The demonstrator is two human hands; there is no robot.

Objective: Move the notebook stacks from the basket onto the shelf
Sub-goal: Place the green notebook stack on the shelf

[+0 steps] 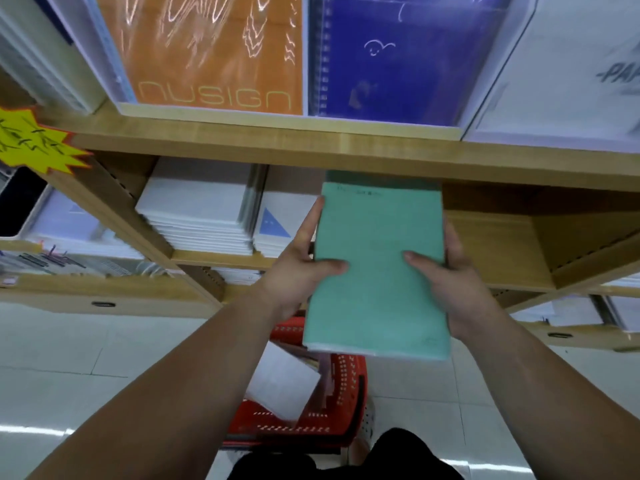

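1. While both hands carry it, the green notebook stack (377, 271) hangs in the air in front of the wooden shelf (311, 143). Its far end just reaches under the upper board, at the mouth of the middle compartment.
2. The left hand (294, 271) grips the stack's left edge. Its thumb (329, 265) lies flat across the cover and its forefinger (311, 220) stretches forward along the edge; the other fingers are hidden underneath.
3. The right hand (453, 285) grips the opposite edge. Its thumb (419, 259) presses on the cover and its fingers wrap round the side and below.
4. The stack sits squarely between the two hands, cover up. Its near end juts back past both wrists toward the person.
5. Directly below that near end a red basket (346, 386) stands on the pale tiled floor (69, 358). A white notebook pack (280, 382) leans in it, with darker covers beside it.
6. Left of the stack, in the same compartment, lie white notebook piles (201, 209). The one with a blue triangle (277, 223) is just beside the left forefinger.
7. On the board above, an orange notebook (214, 53) and a blue spiral notebook (398, 57) stand side by side.
8. A yellow starburst tag (34, 143) hangs at the far left.
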